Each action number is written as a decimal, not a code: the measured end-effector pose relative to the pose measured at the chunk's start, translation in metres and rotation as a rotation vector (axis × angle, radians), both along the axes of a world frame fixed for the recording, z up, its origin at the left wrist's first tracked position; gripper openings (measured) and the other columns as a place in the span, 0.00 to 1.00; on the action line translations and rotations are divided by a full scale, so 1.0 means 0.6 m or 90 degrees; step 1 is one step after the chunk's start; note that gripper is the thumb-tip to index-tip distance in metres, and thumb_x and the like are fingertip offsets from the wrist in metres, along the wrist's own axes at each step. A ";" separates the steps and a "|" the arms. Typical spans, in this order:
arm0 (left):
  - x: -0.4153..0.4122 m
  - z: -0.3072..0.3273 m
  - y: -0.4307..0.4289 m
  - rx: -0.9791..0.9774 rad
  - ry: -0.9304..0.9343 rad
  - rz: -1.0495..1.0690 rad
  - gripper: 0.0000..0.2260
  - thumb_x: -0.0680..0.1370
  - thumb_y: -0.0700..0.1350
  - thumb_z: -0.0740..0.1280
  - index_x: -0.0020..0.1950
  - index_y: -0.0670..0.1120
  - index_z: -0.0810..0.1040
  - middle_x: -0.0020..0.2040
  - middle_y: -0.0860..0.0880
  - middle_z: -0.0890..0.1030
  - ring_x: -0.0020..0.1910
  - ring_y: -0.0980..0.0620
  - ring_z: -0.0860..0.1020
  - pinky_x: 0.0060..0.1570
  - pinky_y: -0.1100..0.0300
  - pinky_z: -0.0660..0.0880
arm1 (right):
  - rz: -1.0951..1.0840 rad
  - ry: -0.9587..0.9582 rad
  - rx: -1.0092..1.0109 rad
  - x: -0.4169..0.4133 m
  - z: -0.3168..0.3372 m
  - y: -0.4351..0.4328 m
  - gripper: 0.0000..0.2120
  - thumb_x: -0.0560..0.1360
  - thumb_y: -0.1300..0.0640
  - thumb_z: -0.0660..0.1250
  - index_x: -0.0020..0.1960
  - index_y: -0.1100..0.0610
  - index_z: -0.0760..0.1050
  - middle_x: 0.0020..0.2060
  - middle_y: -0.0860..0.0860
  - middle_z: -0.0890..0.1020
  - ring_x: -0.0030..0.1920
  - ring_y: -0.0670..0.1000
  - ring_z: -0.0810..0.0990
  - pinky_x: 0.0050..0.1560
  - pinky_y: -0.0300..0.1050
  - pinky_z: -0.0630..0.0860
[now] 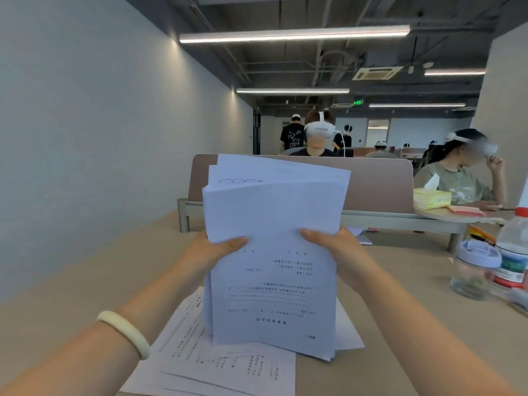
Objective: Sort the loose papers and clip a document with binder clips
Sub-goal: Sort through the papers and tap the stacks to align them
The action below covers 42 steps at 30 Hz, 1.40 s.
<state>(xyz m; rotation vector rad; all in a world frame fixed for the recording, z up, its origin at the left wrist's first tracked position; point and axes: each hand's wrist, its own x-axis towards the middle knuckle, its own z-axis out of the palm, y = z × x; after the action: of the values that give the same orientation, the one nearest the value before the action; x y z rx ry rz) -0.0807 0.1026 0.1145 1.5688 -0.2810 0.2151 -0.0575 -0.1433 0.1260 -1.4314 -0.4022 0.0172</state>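
Note:
A thick stack of white printed papers point(271, 212) stands upright in front of me, its lower edge resting near the desk, the sheets fanned unevenly at the top. My left hand point(213, 250) grips the stack's left edge with the thumb on the front sheet. My right hand point(340, 250) grips the right edge the same way. The front sheet's text reads upside down. More loose printed sheets point(217, 364) lie flat on the desk under and in front of the stack. No binder clip is visible.
The tan desk point(85, 281) ends at a brown divider panel point(377, 181). At the right stand a glass jar with a lilac lid point(474, 267) and a plastic water bottle point(514, 250). A tissue box point(431, 197) sits beyond. People sit behind the divider. A wall runs along the left.

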 end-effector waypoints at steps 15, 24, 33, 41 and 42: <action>0.001 -0.057 0.014 0.002 0.104 -0.061 0.24 0.64 0.52 0.78 0.58 0.53 0.79 0.58 0.51 0.83 0.57 0.50 0.81 0.63 0.46 0.73 | -0.132 -0.119 -0.097 -0.009 0.081 0.010 0.31 0.65 0.50 0.76 0.64 0.43 0.68 0.60 0.48 0.75 0.56 0.50 0.78 0.50 0.45 0.77; -0.001 -0.049 0.008 0.036 0.116 -0.102 0.20 0.67 0.52 0.75 0.58 0.54 0.79 0.57 0.51 0.83 0.57 0.49 0.81 0.61 0.46 0.74 | -0.473 -0.753 -0.800 -0.051 0.142 0.108 0.38 0.70 0.45 0.70 0.75 0.50 0.57 0.74 0.50 0.64 0.75 0.56 0.59 0.73 0.57 0.47; 0.005 -0.057 -0.003 0.003 0.104 -0.068 0.35 0.52 0.63 0.79 0.55 0.51 0.81 0.53 0.50 0.85 0.53 0.48 0.83 0.54 0.51 0.78 | -0.254 -0.533 -0.948 -0.034 0.148 0.103 0.21 0.75 0.48 0.65 0.66 0.52 0.67 0.57 0.52 0.78 0.58 0.56 0.76 0.45 0.45 0.64; 0.018 -0.055 -0.003 -0.044 0.055 -0.015 0.40 0.51 0.65 0.78 0.59 0.47 0.79 0.55 0.49 0.85 0.52 0.49 0.84 0.48 0.56 0.82 | -0.165 -0.130 -0.279 0.002 0.096 -0.071 0.09 0.73 0.59 0.70 0.53 0.59 0.78 0.47 0.53 0.85 0.47 0.51 0.84 0.52 0.44 0.79; 0.018 -0.057 -0.004 -0.052 0.055 -0.013 0.40 0.52 0.64 0.78 0.59 0.47 0.79 0.55 0.48 0.84 0.52 0.49 0.83 0.50 0.55 0.81 | -0.123 -0.084 -0.199 0.006 0.067 -0.069 0.12 0.74 0.59 0.69 0.57 0.59 0.77 0.51 0.52 0.85 0.51 0.51 0.84 0.56 0.46 0.79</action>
<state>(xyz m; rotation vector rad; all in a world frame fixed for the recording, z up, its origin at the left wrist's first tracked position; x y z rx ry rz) -0.0699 0.1004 0.0805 1.4893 -0.2186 0.1411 -0.0537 -0.1850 0.1660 -1.7813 -0.3790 -0.1785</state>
